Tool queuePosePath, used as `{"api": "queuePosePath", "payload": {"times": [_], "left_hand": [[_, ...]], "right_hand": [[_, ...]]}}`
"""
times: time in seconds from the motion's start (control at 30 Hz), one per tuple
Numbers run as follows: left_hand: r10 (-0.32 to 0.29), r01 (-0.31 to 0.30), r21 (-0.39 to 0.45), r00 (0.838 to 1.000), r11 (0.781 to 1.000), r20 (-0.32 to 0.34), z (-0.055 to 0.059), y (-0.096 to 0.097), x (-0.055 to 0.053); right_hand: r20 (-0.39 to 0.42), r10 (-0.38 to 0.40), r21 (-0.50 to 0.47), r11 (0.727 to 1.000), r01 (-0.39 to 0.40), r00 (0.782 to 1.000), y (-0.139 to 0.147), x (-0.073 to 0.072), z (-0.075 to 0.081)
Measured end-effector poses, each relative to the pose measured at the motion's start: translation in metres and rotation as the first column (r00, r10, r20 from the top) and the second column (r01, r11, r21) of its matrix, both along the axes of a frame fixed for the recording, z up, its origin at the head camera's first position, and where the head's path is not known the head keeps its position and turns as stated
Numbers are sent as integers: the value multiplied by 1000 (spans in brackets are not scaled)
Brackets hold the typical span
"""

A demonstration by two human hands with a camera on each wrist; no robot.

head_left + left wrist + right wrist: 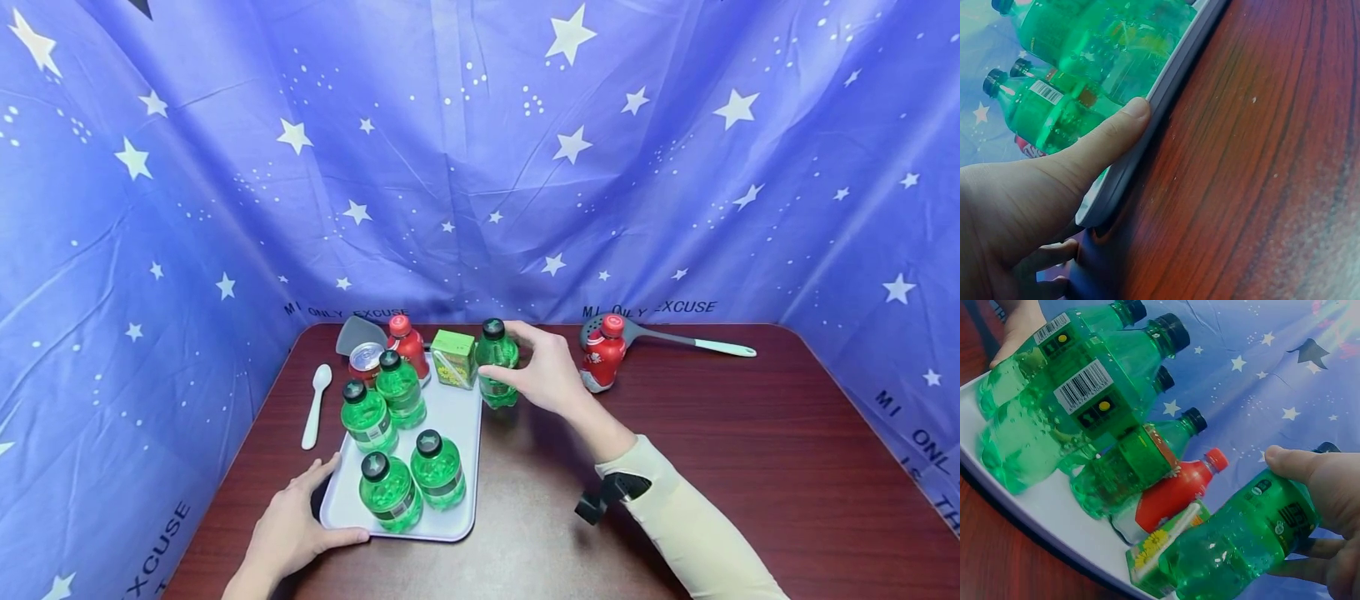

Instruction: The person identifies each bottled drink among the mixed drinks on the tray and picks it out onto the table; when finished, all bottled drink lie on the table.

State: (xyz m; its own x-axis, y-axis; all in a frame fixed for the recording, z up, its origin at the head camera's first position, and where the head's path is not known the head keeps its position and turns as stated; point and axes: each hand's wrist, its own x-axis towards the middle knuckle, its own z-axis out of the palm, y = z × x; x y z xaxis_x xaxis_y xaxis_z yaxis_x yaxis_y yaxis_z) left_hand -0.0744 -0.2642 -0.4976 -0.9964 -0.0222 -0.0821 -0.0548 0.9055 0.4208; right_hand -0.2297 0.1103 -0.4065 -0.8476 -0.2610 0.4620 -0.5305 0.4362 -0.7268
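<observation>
In the head view my right hand [542, 372] grips a green soda bottle [498, 367] with a black cap, just off the right edge of a white tray [450, 421]. The right wrist view shows thumb and fingers on opposite sides of this bottle [1235, 540], which overlaps a green juice box [1154, 553]. My left hand [288, 521] holds the tray's near left corner, thumb [1138, 107] along the near rim and fingers at the left side. Several green bottles [390, 496] stand on the tray, with a juice box [453, 358], red bottle [407, 346] and can [366, 362] at its far end.
Left of the tray lies a white spoon [316, 408]; a grey spatula head [362, 335] shows behind the can. Another red bottle [603, 358] stands right of my right hand, before a slotted ladle [667, 336]. Star-patterned curtains [480, 167] surround the brown table [712, 425].
</observation>
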Motion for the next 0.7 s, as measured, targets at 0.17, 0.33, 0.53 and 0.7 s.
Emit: {"api": "queuePosePath", "payload": {"times": [0.17, 0.33, 0.53, 0.7], "left_hand": [[1, -1, -5, 1000, 1000, 4, 0, 0, -1], [1, -1, -4, 1000, 1000, 1, 0, 0, -1], [2, -2, -4, 1000, 1000, -3, 1, 0, -1], [1, -2, -6, 1000, 1000, -23, 0, 0, -1]], "right_hand": [[-17, -71, 19, 997, 71, 997, 16, 7, 7], [-46, -127, 56, 990, 129, 991, 35, 13, 13], [-86, -158, 39, 986, 162, 984, 58, 20, 17], [-137, -188, 45, 980, 196, 973, 74, 25, 19]]}}
